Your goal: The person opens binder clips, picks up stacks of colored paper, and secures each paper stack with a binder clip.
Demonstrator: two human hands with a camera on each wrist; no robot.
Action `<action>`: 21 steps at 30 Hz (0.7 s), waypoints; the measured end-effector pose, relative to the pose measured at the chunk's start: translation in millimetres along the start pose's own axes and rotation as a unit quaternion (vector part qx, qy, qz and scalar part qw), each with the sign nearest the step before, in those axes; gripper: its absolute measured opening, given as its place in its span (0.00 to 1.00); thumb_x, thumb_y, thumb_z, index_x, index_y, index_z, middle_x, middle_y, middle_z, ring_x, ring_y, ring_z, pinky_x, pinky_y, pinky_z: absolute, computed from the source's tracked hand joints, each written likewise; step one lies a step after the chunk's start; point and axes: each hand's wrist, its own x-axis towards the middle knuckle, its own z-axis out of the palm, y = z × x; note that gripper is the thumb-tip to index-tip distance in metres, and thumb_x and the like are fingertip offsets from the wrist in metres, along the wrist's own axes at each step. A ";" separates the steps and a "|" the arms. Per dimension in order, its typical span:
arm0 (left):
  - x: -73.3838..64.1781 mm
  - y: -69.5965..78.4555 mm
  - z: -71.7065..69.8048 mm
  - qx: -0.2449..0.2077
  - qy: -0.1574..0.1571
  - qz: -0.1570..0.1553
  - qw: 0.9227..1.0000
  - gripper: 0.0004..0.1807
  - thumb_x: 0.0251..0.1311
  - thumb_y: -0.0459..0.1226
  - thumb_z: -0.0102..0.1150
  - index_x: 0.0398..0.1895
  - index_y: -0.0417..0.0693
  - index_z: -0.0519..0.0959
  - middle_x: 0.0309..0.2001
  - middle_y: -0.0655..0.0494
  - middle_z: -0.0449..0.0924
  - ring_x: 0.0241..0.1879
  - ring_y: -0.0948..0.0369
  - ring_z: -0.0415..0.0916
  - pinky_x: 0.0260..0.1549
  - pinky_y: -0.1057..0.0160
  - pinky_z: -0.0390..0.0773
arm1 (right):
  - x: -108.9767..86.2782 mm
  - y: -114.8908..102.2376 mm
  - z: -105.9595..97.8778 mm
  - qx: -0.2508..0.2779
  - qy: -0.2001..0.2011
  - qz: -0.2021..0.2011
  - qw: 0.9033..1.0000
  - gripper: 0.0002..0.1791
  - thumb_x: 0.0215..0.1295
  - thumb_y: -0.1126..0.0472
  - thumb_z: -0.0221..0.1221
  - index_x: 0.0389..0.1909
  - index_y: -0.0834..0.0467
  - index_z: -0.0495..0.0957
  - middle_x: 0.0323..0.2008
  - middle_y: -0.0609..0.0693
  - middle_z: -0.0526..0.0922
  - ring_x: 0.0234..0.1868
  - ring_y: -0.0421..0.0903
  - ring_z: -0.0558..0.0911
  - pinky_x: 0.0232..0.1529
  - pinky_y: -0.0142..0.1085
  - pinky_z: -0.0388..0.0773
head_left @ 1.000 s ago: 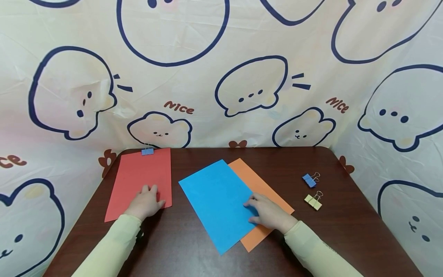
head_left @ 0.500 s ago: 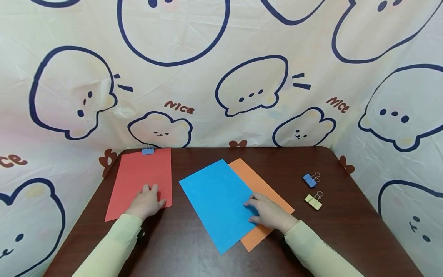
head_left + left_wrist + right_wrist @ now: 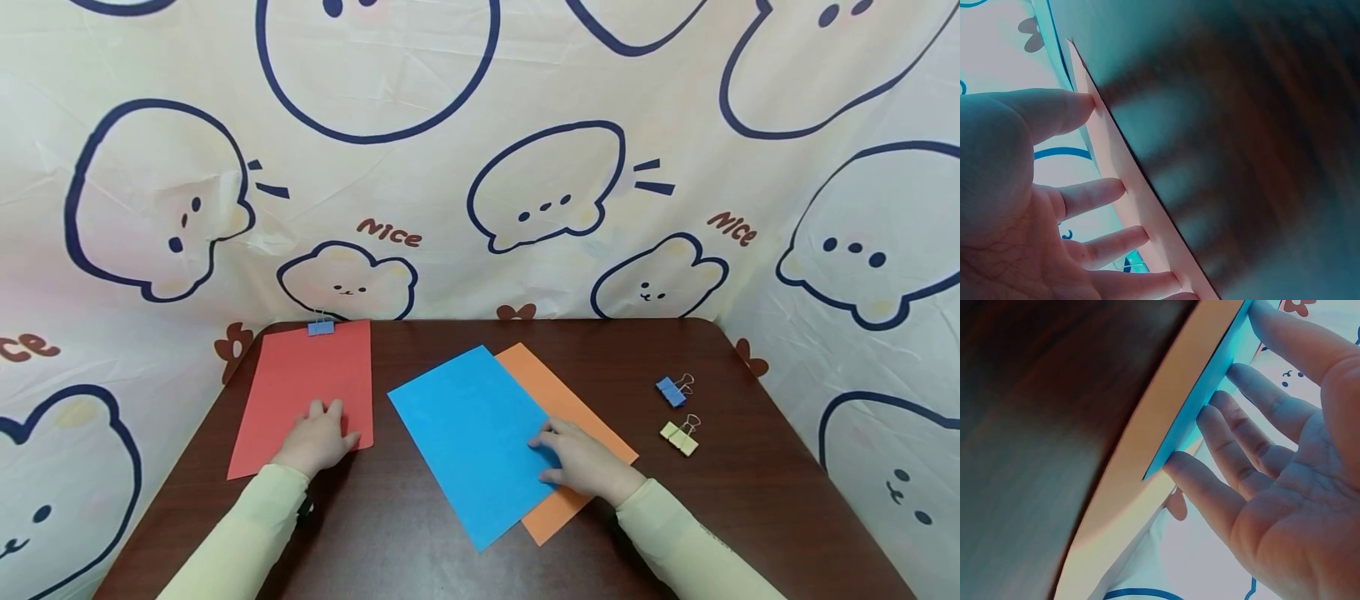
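Red paper [image 3: 315, 367] lies at the left of the table, with a blue binder clip [image 3: 321, 328] on its far edge. My left hand [image 3: 315, 439] rests its fingertips on the near part of that sheet, fingers spread. A blue sheet of paper [image 3: 465, 433] lies slanted in the middle, partly covering an orange sheet [image 3: 558, 392]. My right hand [image 3: 585, 460] touches the blue sheet near its right edge with spread fingertips. In the right wrist view the fingers [image 3: 1210, 469] press down on the blue paper, the orange paper showing beside it. Neither hand grips anything.
A loose blue binder clip [image 3: 672, 392] and a yellow binder clip [image 3: 679, 438] lie at the right of the brown table [image 3: 765, 500]. A cartoon-printed cloth [image 3: 435, 183] hangs behind the table and at its sides.
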 end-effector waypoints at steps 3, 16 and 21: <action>0.0 -1.1 0.2 -0.003 0.000 0.003 1.000 0.31 0.65 0.43 0.67 0.59 0.30 0.66 0.48 0.30 0.66 0.40 0.41 0.69 0.35 0.44 0.78 | 0.0 0.2 0.4 0.000 0.001 -0.001 1.000 0.24 0.61 0.60 0.73 0.59 0.59 0.83 0.53 0.51 0.77 0.53 0.50 0.78 0.55 0.48 0.80; -2.1 -11.6 -7.7 -0.010 -0.024 -0.006 1.000 0.34 0.63 0.43 0.67 0.65 0.32 0.67 0.55 0.28 0.66 0.47 0.37 0.68 0.43 0.39 0.79 | 0.5 2.3 1.5 0.000 0.003 -0.002 1.000 0.24 0.61 0.60 0.73 0.59 0.58 0.83 0.54 0.51 0.78 0.55 0.51 0.78 0.56 0.48 0.80; -3.7 -13.8 -11.8 0.006 -0.027 -0.019 0.999 0.32 0.64 0.44 0.65 0.64 0.33 0.69 0.59 0.27 0.66 0.52 0.33 0.68 0.49 0.32 0.74 | 0.1 1.9 1.1 -0.002 0.004 -0.004 1.000 0.24 0.61 0.60 0.73 0.58 0.58 0.83 0.53 0.51 0.78 0.54 0.50 0.78 0.55 0.48 0.80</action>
